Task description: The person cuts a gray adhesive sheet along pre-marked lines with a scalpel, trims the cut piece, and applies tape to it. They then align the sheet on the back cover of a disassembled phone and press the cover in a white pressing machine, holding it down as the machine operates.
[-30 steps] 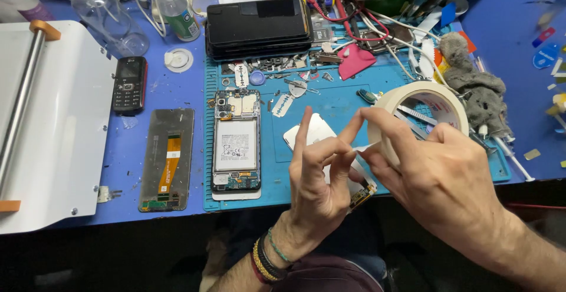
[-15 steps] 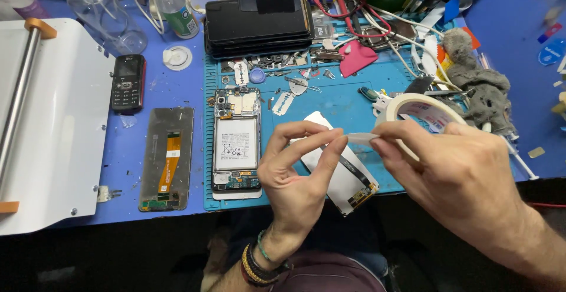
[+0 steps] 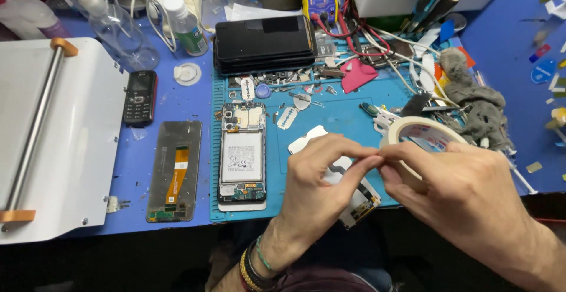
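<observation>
Over the blue mat, both hands pinch tape from the roll.

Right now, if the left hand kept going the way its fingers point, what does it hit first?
The left hand points its fingers right, at the right hand. Their fingertips already meet, so it would press into the right hand's fingers and then the roll of tape that hand holds. Depth is unclear.

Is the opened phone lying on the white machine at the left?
No, the opened phone lies on the blue-green mat, apart from the white machine.
</observation>
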